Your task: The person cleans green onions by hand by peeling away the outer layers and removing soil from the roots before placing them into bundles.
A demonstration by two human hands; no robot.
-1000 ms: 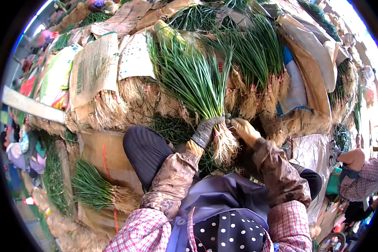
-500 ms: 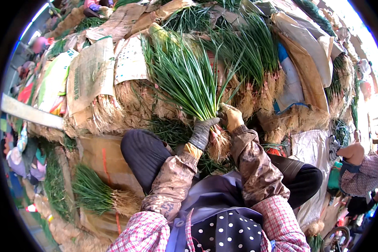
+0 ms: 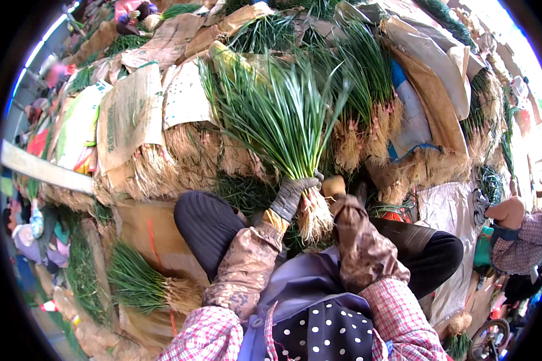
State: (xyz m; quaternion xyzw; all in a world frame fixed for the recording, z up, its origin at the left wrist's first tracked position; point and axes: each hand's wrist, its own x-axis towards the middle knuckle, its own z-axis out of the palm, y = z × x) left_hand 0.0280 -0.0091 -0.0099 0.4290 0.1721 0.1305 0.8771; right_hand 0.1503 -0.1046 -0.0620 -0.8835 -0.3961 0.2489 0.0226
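Clutching green-onion bundle (image 3: 292,123) in left hand (image 3: 292,196); now drawing right hand (image 3: 333,187) back from stems (image 3: 300,163), leaving bundle to left alone; cannot tell right's grip.

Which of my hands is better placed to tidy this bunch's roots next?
Probably your right hand: it's close beside the roots, though partly hidden, while your left hand is wrapped around the bunch, holding it.

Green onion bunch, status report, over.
Left hand closed around green onion bunch, above the roots. Right hand close by, contact unclear. More rooted bundles piled beyond, some under sacks.
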